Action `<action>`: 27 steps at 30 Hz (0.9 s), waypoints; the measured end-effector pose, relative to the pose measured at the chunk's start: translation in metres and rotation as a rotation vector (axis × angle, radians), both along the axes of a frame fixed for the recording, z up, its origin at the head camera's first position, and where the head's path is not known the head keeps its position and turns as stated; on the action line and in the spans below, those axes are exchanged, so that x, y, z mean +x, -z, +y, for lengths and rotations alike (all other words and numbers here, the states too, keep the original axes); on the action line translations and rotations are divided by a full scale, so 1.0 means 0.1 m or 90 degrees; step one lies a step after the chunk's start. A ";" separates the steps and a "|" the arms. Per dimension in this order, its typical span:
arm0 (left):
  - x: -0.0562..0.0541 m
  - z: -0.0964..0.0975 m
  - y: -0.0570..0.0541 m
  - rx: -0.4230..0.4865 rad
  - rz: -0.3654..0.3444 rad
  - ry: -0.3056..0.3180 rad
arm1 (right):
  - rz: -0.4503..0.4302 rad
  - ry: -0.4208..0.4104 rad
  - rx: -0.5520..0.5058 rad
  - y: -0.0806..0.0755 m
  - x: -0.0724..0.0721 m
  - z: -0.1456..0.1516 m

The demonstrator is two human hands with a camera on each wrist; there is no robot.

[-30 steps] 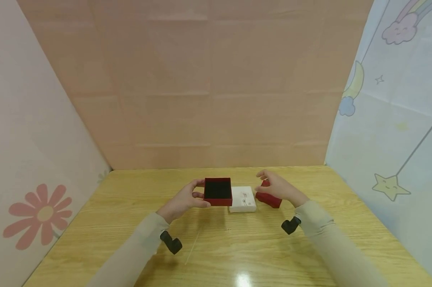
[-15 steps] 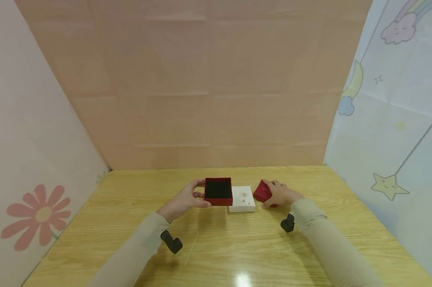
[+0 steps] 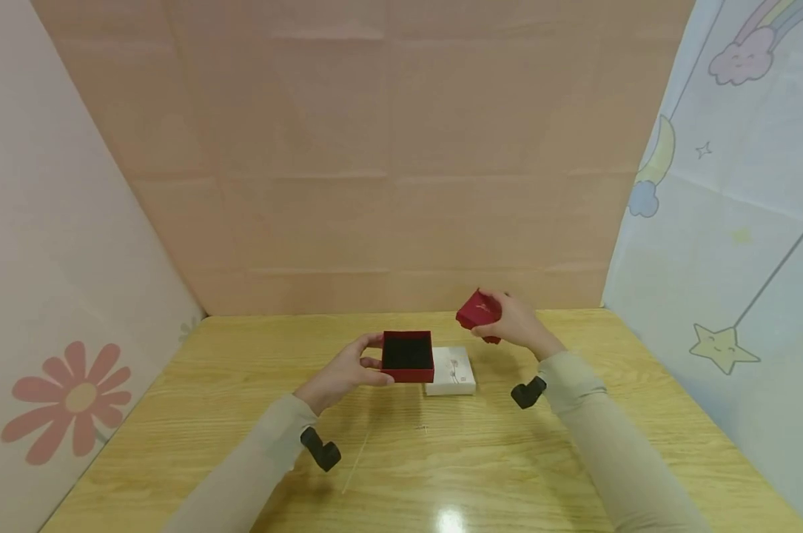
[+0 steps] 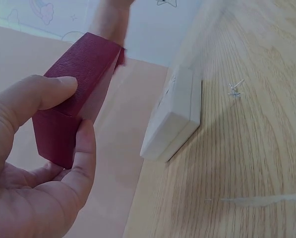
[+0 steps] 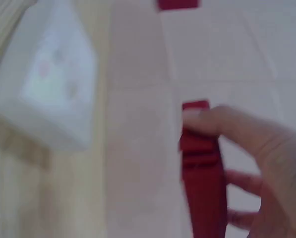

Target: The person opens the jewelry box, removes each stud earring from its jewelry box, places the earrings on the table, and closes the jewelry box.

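Note:
My left hand [image 3: 341, 372] grips the left side of a small red box bottom [image 3: 408, 375] with a black lining, raised above the table. In the left wrist view, the thumb lies on one wall of the box [image 4: 83, 79] and the fingers curl round the opposite side. My right hand [image 3: 516, 322] holds the red box lid [image 3: 479, 311], tilted and lifted off the table at the right; in the right wrist view its thumb pinches the lid [image 5: 205, 183]. Between and below the hands a white box [image 3: 450, 372] with a small printed design lies on the table.
A tiny silvery piece [image 4: 234, 90] lies on the wooden table [image 3: 521, 474] in front of the white box. Left of it is a thin pale strip [image 3: 355, 463]. A tan back wall [image 3: 388, 163] and printed side walls enclose the table.
My right hand has come down on the red lid, gripped it, and lifted it up and leftward. The left hand and the box bottom have stayed nearly still.

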State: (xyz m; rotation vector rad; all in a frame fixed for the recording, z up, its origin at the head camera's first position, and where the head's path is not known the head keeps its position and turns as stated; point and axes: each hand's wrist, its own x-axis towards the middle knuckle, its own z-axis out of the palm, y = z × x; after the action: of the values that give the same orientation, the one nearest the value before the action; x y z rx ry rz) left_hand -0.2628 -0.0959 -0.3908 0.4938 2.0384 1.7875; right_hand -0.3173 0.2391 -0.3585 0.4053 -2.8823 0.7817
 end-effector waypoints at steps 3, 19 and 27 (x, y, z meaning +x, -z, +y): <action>0.01 0.00 0.00 0.000 0.000 -0.003 | -0.001 -0.051 -0.062 -0.21 0.09 -0.18; -0.03 0.02 0.00 0.019 0.002 0.017 | -0.070 -0.318 -0.056 -0.50 0.50 -0.92; -0.04 0.01 0.01 0.029 -0.004 0.036 | -0.076 -0.344 -0.016 -0.43 0.49 -1.01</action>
State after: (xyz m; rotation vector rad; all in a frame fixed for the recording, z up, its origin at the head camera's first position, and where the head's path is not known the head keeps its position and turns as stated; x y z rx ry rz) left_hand -0.2663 -0.0944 -0.3920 0.5518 1.9645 1.8030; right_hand -0.2688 0.1377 -0.3154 1.2031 -2.8897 0.9344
